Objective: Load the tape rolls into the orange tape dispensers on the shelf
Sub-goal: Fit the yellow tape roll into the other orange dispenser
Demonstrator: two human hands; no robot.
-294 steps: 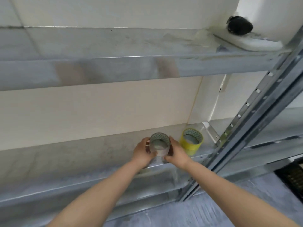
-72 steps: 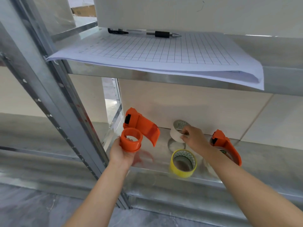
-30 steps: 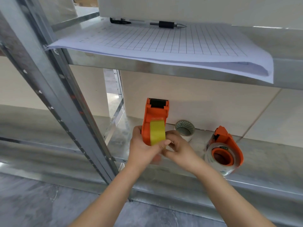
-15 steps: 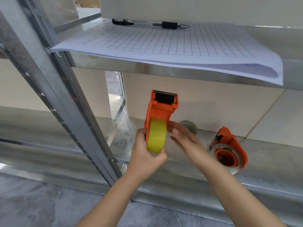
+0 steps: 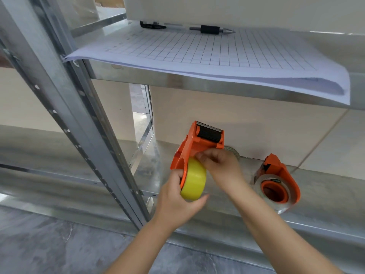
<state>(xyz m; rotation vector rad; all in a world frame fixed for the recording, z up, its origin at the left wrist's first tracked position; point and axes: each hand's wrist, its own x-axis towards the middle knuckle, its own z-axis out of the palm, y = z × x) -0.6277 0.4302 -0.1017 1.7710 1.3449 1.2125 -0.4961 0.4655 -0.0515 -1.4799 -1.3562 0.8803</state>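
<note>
An orange tape dispenser [image 5: 194,147] is held up above the metal shelf [image 5: 320,186], its toothed blade and black roller on top. A yellow tape roll [image 5: 194,181] sits on its hub. My left hand [image 5: 177,202] grips the dispenser and roll from below. My right hand [image 5: 219,165] has its fingers curled at the top of the yellow roll, pinching there under the roller. A second orange dispenser [image 5: 276,182] with a clear tape roll lies on the shelf to the right. Behind my right hand, a grey tape roll [image 5: 233,152] is mostly hidden.
A slotted metal upright [image 5: 79,123] runs diagonally at the left. On the upper shelf lies gridded paper [image 5: 207,54] overhanging the edge, with a pen [image 5: 211,29] behind it. A beige wall backs the shelf; grey floor [image 5: 49,244] lies below.
The dispenser has tilted so its roller faces me more. My right hand went from open beside the yellow roll to curled at the roll's top. The left hand keeps its grip.
</note>
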